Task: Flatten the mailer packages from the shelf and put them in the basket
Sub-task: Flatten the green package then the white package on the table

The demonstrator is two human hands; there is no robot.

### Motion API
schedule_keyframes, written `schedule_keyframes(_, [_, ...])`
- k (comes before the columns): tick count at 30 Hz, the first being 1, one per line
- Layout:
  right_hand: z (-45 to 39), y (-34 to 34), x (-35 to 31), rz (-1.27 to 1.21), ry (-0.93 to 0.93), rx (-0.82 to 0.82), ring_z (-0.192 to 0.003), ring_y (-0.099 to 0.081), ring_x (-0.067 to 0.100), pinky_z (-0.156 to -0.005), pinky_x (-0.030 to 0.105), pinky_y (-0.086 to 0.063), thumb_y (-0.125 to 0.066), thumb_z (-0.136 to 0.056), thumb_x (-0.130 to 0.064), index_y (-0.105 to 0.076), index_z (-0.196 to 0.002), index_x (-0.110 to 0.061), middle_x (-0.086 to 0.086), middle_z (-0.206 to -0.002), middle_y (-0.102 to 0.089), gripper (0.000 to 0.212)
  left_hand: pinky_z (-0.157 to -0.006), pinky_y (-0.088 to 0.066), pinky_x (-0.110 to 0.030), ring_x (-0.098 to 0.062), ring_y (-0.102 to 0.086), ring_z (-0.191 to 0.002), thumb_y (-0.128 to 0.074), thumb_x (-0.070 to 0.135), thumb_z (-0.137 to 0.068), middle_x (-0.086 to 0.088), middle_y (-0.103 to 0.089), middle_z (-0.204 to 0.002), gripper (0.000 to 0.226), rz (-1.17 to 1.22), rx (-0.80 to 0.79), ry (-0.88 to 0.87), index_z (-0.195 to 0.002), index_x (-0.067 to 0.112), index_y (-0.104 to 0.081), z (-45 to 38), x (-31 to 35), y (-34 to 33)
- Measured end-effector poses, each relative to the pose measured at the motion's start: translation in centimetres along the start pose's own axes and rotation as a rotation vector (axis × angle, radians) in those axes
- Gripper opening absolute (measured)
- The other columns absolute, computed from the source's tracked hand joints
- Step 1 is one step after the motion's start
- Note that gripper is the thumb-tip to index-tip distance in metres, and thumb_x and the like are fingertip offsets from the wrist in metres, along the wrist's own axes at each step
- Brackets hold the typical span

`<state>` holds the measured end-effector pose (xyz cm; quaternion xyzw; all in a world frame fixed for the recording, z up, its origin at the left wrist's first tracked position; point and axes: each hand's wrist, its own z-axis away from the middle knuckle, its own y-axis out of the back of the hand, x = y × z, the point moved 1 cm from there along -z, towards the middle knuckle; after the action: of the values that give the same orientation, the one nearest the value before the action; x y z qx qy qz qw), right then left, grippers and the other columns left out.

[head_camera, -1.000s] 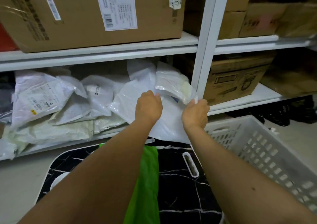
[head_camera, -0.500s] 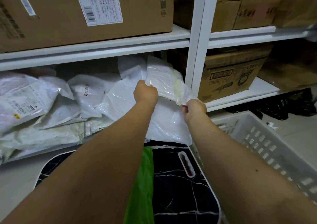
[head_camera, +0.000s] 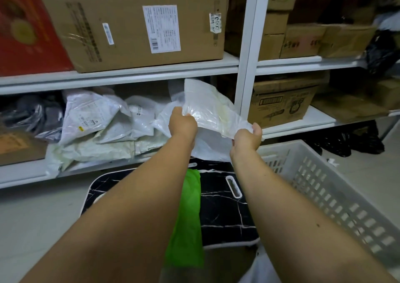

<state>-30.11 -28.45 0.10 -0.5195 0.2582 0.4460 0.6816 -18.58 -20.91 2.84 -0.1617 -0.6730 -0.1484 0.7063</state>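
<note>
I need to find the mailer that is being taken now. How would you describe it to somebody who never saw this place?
Look at the white shelf, at the lower level under the big cardboard box. Among the white mailers piled there, the held mailer is rightmost, beside the upright post. Unlike the others, it is lifted, gripped by the left hand and right hand.

The mailer [head_camera: 211,107] is thin white plastic, shiny and full of crinkles. The other mailers [head_camera: 104,129] on the shelf [head_camera: 138,72] look like the same wrinkly plastic, some a bit dull. The shelf is smooth and white, maybe painted metal. The big box [head_camera: 138,27] is rough brown cardboard with a paper label. The basket [head_camera: 324,187] is matt white plastic with holes. The board [head_camera: 220,213] is glossy black, like marble.
</note>
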Motion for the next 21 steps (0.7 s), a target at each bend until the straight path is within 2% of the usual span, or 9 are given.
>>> schedule_keyframes(1, [1.2, 0.5, 0.1, 0.014, 0.002, 0.003, -0.106, -0.055, 0.022, -0.082, 0.027, -0.049, -0.036, -0.090, 0.006, -0.045, -0.139, -0.032, 0.002, -0.127, -0.049, 0.062, -0.065, -0.051, -0.039, -0.027, -0.058, -0.077, -0.043, 0.009, -0.080, -0.010, -0.064, -0.095, 0.027, -0.016, 0.017, 0.001, -0.094, 0.025, -0.058, 0.8, -0.3, 0.9])
schedule_keyframes(3, [4.5, 1.9, 0.5, 0.049, 0.013, -0.002, -0.104, -0.054, 0.021, -0.082, 0.024, -0.046, -0.034, -0.090, 0.008, -0.046, -0.138, -0.031, 0.001, -0.123, -0.048, 0.063, -0.071, -0.054, -0.043, -0.033, -0.063, -0.082, -0.042, 0.009, -0.076, -0.013, -0.065, -0.093, 0.021, -0.025, 0.052, 0.000, -0.083, 0.024, -0.055, 3.0, -1.0, 3.3])
schedule_keyframes(5, [7.1, 3.0, 1.2, 0.075, 0.017, -0.001, -0.103, -0.051, 0.019, -0.085, 0.022, -0.042, -0.034, -0.090, 0.009, -0.046, -0.140, -0.028, -0.002, -0.119, -0.045, 0.063, -0.081, -0.057, -0.048, -0.036, -0.065, -0.090, -0.042, 0.005, -0.078, -0.014, -0.066, -0.098, 0.024, 0.024, 0.074, 0.022, -0.084, 0.023, -0.056, 4.5, -2.0, 5.2])
schedule_keyframes(7, [9.7, 4.1, 1.9, 0.091, 0.031, -0.017, -0.104, -0.049, 0.017, -0.087, 0.020, -0.040, -0.034, -0.090, 0.010, -0.045, -0.141, -0.025, -0.002, -0.119, -0.044, 0.063, -0.084, -0.056, -0.047, -0.034, -0.065, -0.093, -0.040, 0.000, -0.083, -0.012, -0.065, -0.102, 0.033, 0.076, 0.098, 0.041, -0.098, 0.021, -0.060, 7.0, -2.5, 7.3])
schedule_keyframes(8, [10.7, 4.4, 2.3, 0.100, 0.034, -0.026, -0.104, -0.048, 0.017, -0.087, 0.020, -0.040, -0.034, -0.090, 0.010, -0.045, -0.141, -0.024, -0.001, -0.122, -0.045, 0.063, -0.083, -0.056, -0.043, -0.031, -0.064, -0.091, -0.038, -0.001, -0.085, -0.010, -0.064, -0.103, 0.035, 0.090, 0.120, 0.046, -0.106, 0.018, -0.060, 7.8, -2.6, 8.3])
schedule_keyframes(10, [12.8, 4.9, 3.2, 0.133, 0.037, -0.043, -0.106, -0.051, 0.020, -0.087, 0.025, -0.045, -0.036, -0.089, 0.009, -0.045, -0.141, -0.024, 0.003, -0.132, -0.047, 0.063, -0.076, -0.050, -0.035, -0.027, -0.059, -0.087, -0.036, -0.001, -0.088, -0.008, -0.062, -0.101, 0.035, 0.100, 0.167, 0.046, -0.108, 0.017, -0.059, 9.7, -3.0, 10.5])
schedule_keyframes(14, [16.5, 5.6, 5.4, 0.198, 0.038, -0.093, -0.115, -0.056, 0.030, -0.096, 0.038, -0.051, -0.038, -0.087, 0.008, -0.047, -0.138, -0.029, 0.009, -0.138, -0.049, 0.064, -0.079, -0.048, -0.035, -0.027, -0.059, -0.093, -0.038, 0.003, -0.087, -0.011, -0.063, -0.115, 0.040, 0.120, 0.233, 0.079, -0.120, 0.014, -0.057, 12.2, -4.6, 14.8])
schedule_keyframes(18, [19.7, 6.6, 7.8, 0.280, 0.048, -0.122, -0.111, -0.057, 0.023, -0.089, 0.028, -0.049, -0.038, -0.088, 0.010, -0.047, -0.140, -0.025, 0.006, -0.135, -0.052, 0.064, -0.057, -0.043, -0.025, -0.024, -0.053, -0.075, -0.038, 0.001, -0.084, -0.011, -0.063, -0.094, 0.032, 0.178, 0.305, 0.096, -0.104, 0.015, -0.060, 14.4, -7.1, 18.9])
schedule_keyframes(21, [20.8, 6.9, 9.9, 0.345, 0.074, -0.160, -0.113, -0.058, 0.025, -0.093, 0.030, -0.049, -0.040, -0.087, 0.010, -0.048, -0.138, -0.023, 0.005, -0.130, -0.056, 0.062, -0.060, -0.051, -0.034, -0.027, -0.058, -0.077, -0.037, 0.002, -0.083, -0.013, -0.064, -0.096, 0.033, 0.208, 0.329, 0.136, -0.101, 0.015, -0.061, 14.8, -9.6, 21.0])
